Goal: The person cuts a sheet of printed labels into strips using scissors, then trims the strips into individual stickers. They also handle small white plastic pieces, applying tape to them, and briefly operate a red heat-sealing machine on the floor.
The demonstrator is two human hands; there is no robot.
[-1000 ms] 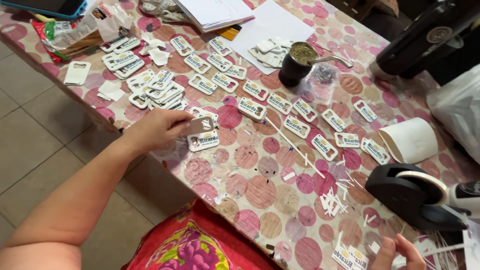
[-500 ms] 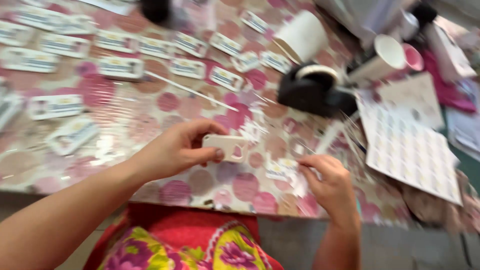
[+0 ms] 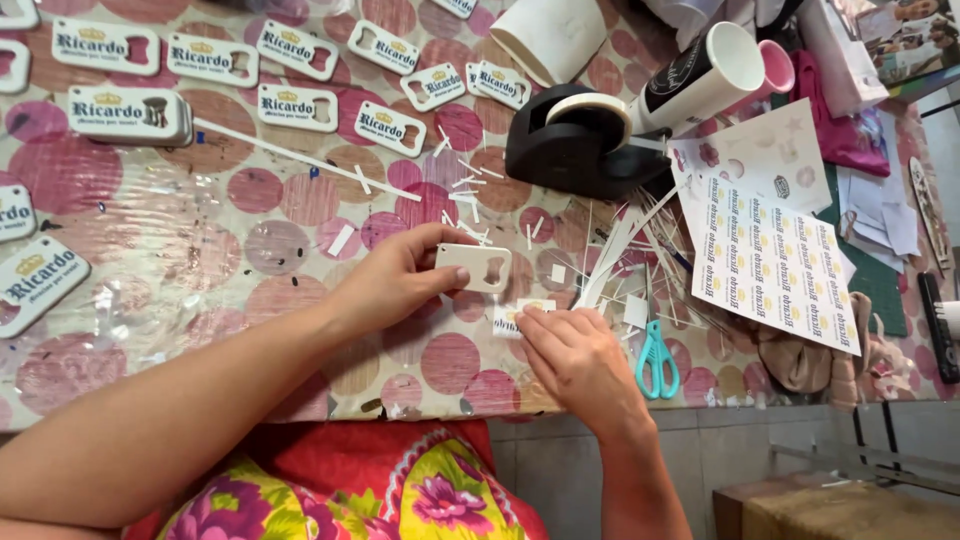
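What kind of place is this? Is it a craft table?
Probably a home craft table: rows of white rectangular printed tags lie on a pink dotted tablecloth, beside a black tape dispenser, turquoise-handled scissors and a printed sticker sheet.

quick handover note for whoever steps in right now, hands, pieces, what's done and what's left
Left hand: holds a blank white tag above the table.
Right hand: fingertips on a small printed sticker lying on the tablecloth.
Done: labelled tags lie in rows at top left.
Left: this tag has no sticker yet; the sticker sheet at right holds more. Teal scissors lie beside the right hand.
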